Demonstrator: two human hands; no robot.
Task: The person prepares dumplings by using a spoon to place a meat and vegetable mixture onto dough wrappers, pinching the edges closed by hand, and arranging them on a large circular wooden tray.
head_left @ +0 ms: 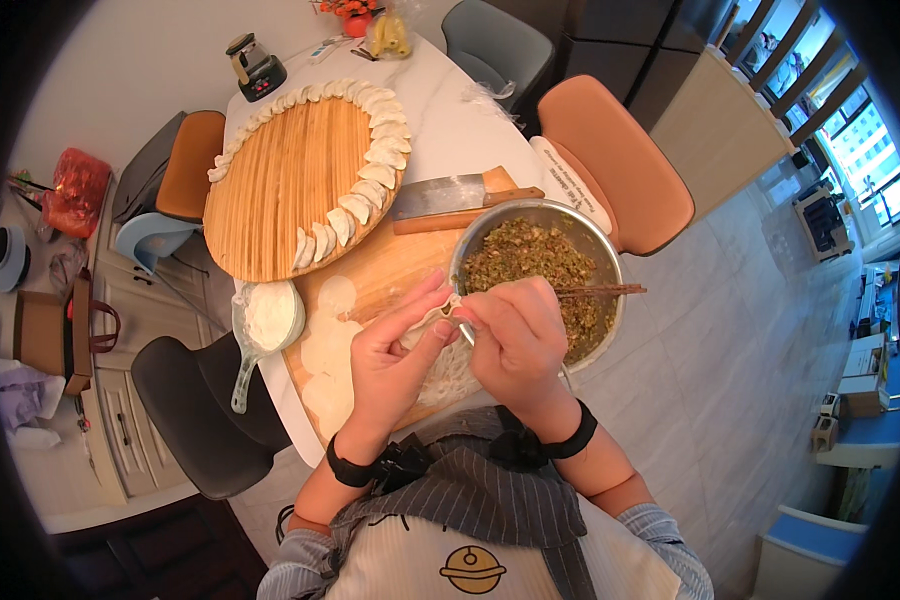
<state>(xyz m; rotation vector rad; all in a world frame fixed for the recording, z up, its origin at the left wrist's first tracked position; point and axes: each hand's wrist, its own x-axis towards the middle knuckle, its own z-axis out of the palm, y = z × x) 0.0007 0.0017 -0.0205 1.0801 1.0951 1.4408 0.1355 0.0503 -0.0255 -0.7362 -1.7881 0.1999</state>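
Observation:
A dumpling (451, 303) with its edge partly pinched is held between my two hands over the floured board. My left hand (390, 352) cups it with thumb and fingers closed on it. The fingertips of my right hand (518, 335) pinch its edge from the other side. Much of the dumpling is hidden by my fingers. Beside my right hand stands a metal bowl (613, 262) of chopped green-brown filling (530, 252), with chopsticks (610, 289) lying in it. Left of my left hand, several round dough wrappers (328, 345) lie overlapping on the wooden board (355, 283).
A round wooden tray (290, 180) carries finished dumplings (387, 135) along its rim. A cleaver (440, 196) and a rolling pin (435, 221) lie beyond the bowl. A handled dish of flour (270, 315) sits at the table's left edge. Chairs (615, 150) surround the table.

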